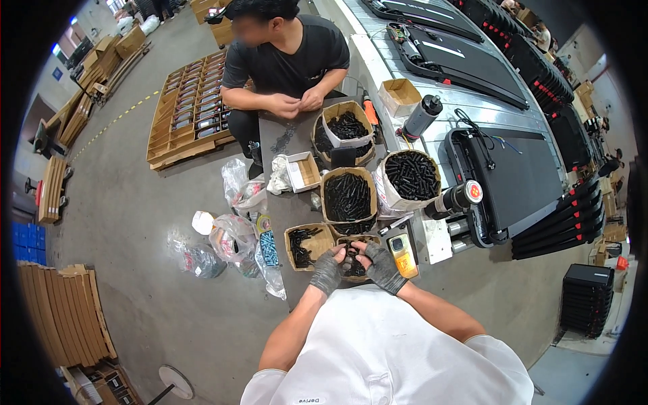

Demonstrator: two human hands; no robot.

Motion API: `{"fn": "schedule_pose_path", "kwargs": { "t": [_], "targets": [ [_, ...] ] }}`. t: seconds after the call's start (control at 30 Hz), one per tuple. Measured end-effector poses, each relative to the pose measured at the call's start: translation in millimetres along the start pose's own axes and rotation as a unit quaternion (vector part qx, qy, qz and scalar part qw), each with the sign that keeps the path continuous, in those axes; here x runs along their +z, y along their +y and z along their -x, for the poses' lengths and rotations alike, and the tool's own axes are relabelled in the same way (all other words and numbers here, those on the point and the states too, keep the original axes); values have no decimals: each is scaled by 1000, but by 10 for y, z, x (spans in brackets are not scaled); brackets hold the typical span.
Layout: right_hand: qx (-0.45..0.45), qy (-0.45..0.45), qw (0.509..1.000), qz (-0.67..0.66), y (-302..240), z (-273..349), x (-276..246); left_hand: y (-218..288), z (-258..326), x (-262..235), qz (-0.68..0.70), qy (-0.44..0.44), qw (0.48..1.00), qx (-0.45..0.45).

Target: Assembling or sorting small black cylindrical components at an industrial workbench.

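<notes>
Both my hands wear grey fingerless gloves and meet over a small cardboard box of black parts at the table's near edge. My left hand is closed in a pinch, its fingertips by something small and dark. Facing it, my right hand is closed too, thumb toward the left one. What the fingertips hold is too small to make out. Left of them sits a box with a few black rod-like parts. Just beyond stands a fuller box of black parts.
A phone lies by my right hand. Farther off are a bin of black cylinders, a white tray and an orange-and-black tool. A seated person works across the table. Black panels rest on the conveyor at right.
</notes>
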State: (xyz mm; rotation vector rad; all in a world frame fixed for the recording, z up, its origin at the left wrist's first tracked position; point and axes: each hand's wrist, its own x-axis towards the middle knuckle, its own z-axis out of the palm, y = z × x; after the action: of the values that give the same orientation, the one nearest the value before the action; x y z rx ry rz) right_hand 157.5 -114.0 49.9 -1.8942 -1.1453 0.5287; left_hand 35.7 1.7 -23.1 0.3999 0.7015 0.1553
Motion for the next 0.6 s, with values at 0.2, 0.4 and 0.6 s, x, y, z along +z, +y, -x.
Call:
{"fn": "schedule_pose_path", "kwargs": {
  "t": [0.2,0.4,0.6],
  "targets": [
    [264,7,913,-312,156,-141,-135,4,66,48,-98,-13,995,31],
    [240,-22,939,-247,212,-153,-94,29,83,108,-171,-34,984,38],
    [198,-1,961,-191,233,-59,-12,9,67,103,-149,-29,988,30]
  ]
}}
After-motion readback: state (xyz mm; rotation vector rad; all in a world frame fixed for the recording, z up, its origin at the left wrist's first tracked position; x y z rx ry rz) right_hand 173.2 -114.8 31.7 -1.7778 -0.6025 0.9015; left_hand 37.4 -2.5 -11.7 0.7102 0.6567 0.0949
